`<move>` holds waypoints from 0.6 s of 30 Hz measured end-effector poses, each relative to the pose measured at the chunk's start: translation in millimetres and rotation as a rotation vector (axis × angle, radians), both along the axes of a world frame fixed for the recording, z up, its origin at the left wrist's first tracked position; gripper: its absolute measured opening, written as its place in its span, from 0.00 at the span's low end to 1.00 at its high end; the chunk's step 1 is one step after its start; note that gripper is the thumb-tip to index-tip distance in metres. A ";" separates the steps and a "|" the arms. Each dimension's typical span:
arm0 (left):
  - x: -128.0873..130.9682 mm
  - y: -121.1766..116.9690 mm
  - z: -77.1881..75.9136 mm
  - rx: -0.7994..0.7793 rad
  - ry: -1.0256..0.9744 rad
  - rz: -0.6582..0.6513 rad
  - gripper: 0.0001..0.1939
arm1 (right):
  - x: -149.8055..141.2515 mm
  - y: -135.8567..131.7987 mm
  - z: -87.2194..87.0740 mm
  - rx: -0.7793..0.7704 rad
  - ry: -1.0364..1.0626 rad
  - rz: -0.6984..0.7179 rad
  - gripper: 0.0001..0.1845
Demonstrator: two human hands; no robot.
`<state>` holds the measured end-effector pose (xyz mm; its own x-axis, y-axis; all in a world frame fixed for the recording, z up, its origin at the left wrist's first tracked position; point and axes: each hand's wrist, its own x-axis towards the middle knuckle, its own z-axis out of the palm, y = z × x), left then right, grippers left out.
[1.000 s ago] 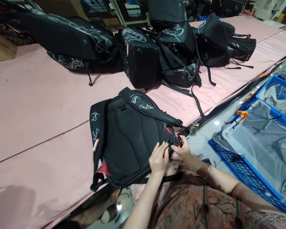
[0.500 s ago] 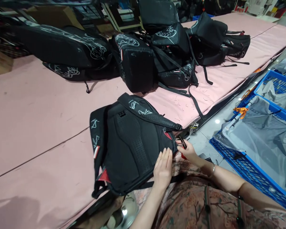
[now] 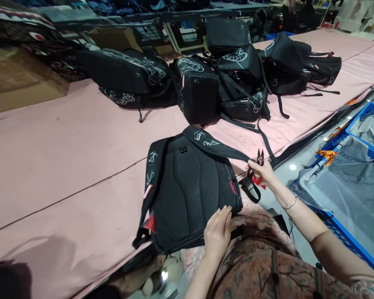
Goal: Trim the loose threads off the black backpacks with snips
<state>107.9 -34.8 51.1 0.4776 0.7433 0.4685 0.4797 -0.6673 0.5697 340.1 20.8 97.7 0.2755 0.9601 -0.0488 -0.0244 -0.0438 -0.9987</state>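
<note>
A black backpack with white scribble print lies back-side up on the pink table, at its near edge. My left hand rests flat and open on the backpack's bottom edge. My right hand is closed, pinching the end of the backpack's shoulder strap and pulling it out to the right. The same hand also holds small black thread snips with a red part below the fingers.
Several more black backpacks are piled at the far side of the table. A blue crate with grey fabric stands on the floor to the right. Cardboard boxes sit at the far left.
My right hand has moved up and right from the backpack's lower corner, drawing the shoulder strap taut. My left hand has slid slightly down along the bottom edge. The view has shifted left.
</note>
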 end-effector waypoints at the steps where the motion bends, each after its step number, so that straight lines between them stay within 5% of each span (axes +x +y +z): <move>1: 2.1 2.9 3.1 -0.064 -0.032 0.027 0.12 | -0.8 2.1 11.5 0.002 0.075 0.018 0.19; 5: 23.7 15.4 15.7 -0.216 -0.092 0.077 0.13 | -22.8 0.7 45.7 -0.028 0.227 0.124 0.18; 10: 60.7 22.7 23.9 -0.691 -0.272 0.114 0.16 | -56.8 -15.7 54.5 -0.083 0.142 0.276 0.18; 14: 54.0 12.5 33.5 -0.926 -0.365 0.022 0.19 | -46.3 -11.9 38.4 -0.043 0.045 0.329 0.17; 18: -8.0 -11.2 64.6 -1.294 -0.579 -0.003 0.27 | -16.0 1.6 -0.6 -0.059 -0.033 0.236 0.19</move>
<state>99.9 -46.0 115.7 0.4584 0.7910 -0.4052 -0.0294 0.4691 0.8826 324.2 22.4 97.1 0.0467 0.9937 -0.1017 0.0255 -0.1029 -0.9944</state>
